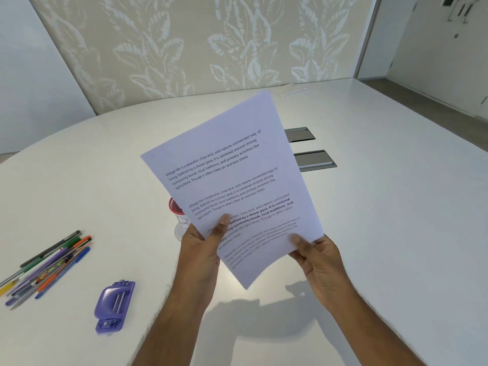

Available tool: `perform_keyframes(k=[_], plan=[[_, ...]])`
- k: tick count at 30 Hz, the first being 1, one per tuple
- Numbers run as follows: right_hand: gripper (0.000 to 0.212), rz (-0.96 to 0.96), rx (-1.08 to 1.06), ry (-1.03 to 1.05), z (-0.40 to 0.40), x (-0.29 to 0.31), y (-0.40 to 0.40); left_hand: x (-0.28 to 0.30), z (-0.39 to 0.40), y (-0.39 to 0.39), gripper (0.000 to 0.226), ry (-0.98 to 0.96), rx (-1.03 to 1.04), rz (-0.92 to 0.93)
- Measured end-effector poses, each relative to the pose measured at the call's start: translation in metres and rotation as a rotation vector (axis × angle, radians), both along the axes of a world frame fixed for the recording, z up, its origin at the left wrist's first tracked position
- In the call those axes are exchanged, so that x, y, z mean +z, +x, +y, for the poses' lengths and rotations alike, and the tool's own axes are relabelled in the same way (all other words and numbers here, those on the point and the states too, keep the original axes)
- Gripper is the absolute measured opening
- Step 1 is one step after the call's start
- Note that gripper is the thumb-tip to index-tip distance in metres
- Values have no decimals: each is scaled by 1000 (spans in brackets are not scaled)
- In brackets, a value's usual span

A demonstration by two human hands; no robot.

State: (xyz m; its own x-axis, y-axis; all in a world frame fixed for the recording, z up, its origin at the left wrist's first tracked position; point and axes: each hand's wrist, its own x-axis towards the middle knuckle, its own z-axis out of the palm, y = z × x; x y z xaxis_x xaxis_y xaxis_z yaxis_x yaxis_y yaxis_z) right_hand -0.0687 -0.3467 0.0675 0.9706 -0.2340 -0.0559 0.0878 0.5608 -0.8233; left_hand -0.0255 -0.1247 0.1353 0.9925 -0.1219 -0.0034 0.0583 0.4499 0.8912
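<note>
**Printed sheet held up in both hands, tilted off square**

The printed sheet (pixel 232 165) is in the air above the white table (pixel 396 207), over the middle of its near edge and touching nothing but the hands. Its long axis runs from the near right, by the hands, up and away to the far left. The head of the page points away from the person and leans left, so the lines of text climb toward the right. One lower corner hangs toward the near edge and curls a little.

The left hand (pixel 203 249) pinches the sheet's left long edge low down, thumb flat on the print. The right hand (pixel 320 262) pinches the lower right corner, thumb on the front face.

A red-rimmed cup (pixel 177 216) stands partly hidden behind the sheet. Loose pens (pixel 47 268) lie by the table's left edge, with a purple hole punch (pixel 115 306) nearer its near edge. Two grey hatches (pixel 314 159) sit in the top beyond the sheet.
</note>
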Motion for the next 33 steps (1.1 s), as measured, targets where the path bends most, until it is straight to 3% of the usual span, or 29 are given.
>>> perform_keyframes(k=[3, 7, 17, 20, 23, 26, 33], plan=[[49, -26, 10, 127, 8, 2, 1, 1, -6, -5, 35, -69, -42, -16], [46, -15, -28, 123, 14, 0, 1, -3, -10, -9, 37, -43, -18, 2], [41, 41, -212, -224, -9, 4, -10, -21, 27, 5, 60, -118, 43, -29], [34, 57, -232, -285, -18, 5, -14, -23, 44, 10, 43, -112, 118, -12], [33, 59, -234, -307, -27, 5, -18, -26, 58, 11, 26, 35, 197, 10], [28, 75, -245, -362, -34, 3, -21, -30, 66, 7, 28, 312, 187, -29], [23, 97, -194, -561, -41, 9, -25, -31, 58, 0, 13, 755, 2, -136]])
